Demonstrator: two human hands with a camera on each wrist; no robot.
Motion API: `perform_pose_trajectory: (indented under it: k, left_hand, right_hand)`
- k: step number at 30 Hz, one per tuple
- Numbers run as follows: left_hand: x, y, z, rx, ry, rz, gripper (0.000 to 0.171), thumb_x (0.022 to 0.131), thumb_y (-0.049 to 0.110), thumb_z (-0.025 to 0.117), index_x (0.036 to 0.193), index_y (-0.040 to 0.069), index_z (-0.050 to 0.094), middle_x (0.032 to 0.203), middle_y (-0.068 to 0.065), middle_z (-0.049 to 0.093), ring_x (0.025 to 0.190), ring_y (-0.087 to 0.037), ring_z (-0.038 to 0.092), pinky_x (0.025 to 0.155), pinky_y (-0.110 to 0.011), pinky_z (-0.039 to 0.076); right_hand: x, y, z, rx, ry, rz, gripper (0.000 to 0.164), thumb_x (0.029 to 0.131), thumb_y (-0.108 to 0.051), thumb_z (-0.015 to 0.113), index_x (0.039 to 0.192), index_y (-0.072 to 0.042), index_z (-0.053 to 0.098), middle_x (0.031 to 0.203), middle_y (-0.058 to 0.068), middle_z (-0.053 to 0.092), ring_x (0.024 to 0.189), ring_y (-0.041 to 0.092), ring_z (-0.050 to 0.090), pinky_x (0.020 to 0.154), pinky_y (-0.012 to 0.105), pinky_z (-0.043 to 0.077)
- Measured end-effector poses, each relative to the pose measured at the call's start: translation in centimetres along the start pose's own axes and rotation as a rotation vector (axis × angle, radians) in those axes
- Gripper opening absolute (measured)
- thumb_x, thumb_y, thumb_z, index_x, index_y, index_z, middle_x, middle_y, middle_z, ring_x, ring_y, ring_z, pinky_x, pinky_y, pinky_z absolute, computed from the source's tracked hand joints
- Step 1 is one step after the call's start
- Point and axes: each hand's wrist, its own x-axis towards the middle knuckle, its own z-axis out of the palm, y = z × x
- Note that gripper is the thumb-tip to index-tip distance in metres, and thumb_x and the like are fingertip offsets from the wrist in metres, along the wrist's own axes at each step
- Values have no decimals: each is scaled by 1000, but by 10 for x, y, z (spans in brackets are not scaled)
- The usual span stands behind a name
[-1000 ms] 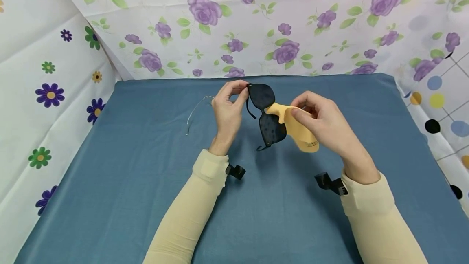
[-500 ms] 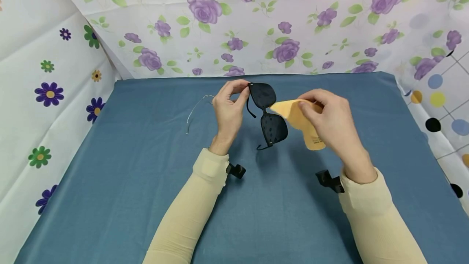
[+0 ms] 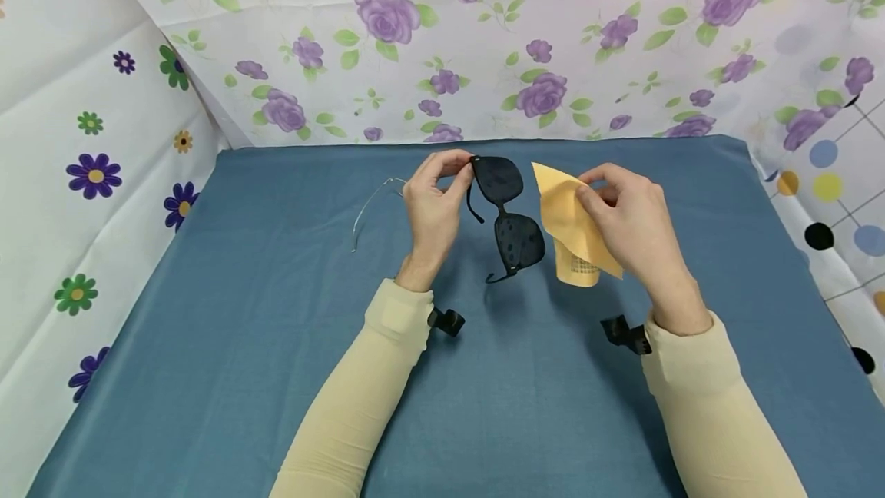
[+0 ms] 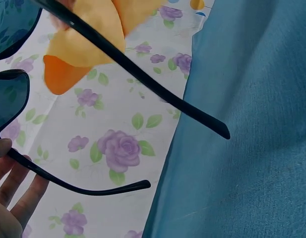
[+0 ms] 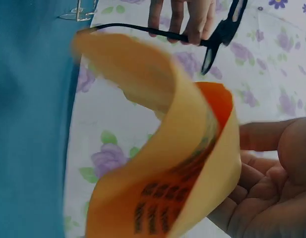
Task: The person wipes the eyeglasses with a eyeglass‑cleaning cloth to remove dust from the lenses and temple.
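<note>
Sunglasses (image 3: 502, 194) with a black frame and dark lenses are held above the tabletop (image 3: 276, 375), tipped on end with one lens over the other and both temples unfolded. Dark spots show across the lower lens. The left hand (image 3: 432, 202) pinches the frame's upper corner between thumb and fingers. Just beside the lenses, with a gap between, a yellow cleaning cloth (image 3: 570, 214) hangs folded from the right hand (image 3: 632, 221), its top edge pinched by thumb and fingers; dark print marks its lower part, and orange shows in its folds. Behind the left hand, a thin wire piece (image 3: 369, 202) rests on the blue-covered tabletop. A purple-rose sheet (image 3: 477, 60) rises along the far edge.
</note>
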Motion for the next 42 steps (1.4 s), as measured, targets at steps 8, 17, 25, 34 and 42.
perform_pose_trajectory:
  k: [8, 17, 25, 34, 42]
  left_hand:
    - [-1, 14, -3, 21, 8, -33, 10, 92, 4, 68, 101, 0, 72, 95, -13, 69, 88, -23, 66, 64, -34, 56]
    - [3, 31, -6, 9, 11, -24, 10, 92, 1, 67, 100, -5, 70, 95, -17, 68, 87, -25, 66, 65, -33, 56]
    - [2, 2, -4, 7, 16, -19, 11, 93, 9, 69, 102, 4, 73, 97, -8, 69, 88, -17, 66, 65, -31, 57]
    - [3, 2, -4, -13, 25, 8, 11, 93, 13, 69, 101, 7, 73, 95, -5, 70, 87, -16, 66, 65, -34, 57]
    - [4, 2, -4, -18, 30, 7, 11, 93, 12, 70, 101, 6, 73, 96, -4, 70, 88, -16, 66, 66, -35, 58]
  right_hand:
    - [28, 57, 12, 580, -235, 364, 51, 104, -34, 48, 143, -3, 34, 111, 9, 53, 78, 12, 62, 64, 29, 53]
    - [18, 31, 12, 193, -309, -42, 27, 101, -5, 53, 127, -7, 60, 121, 15, 66, 97, 24, 65, 80, 39, 51]
    - [6, 16, 11, -53, -110, -178, 30, 100, 5, 46, 105, -9, 72, 110, 13, 68, 80, 27, 59, 63, 40, 43]
    - [5, 18, 2, -3, 11, -136, 26, 98, -1, 57, 97, -15, 78, 109, 9, 71, 74, 23, 58, 60, 24, 41]
    - [6, 17, -3, 155, 2, -84, 22, 100, -8, 56, 102, -13, 78, 108, 6, 70, 74, 19, 52, 60, 24, 39]
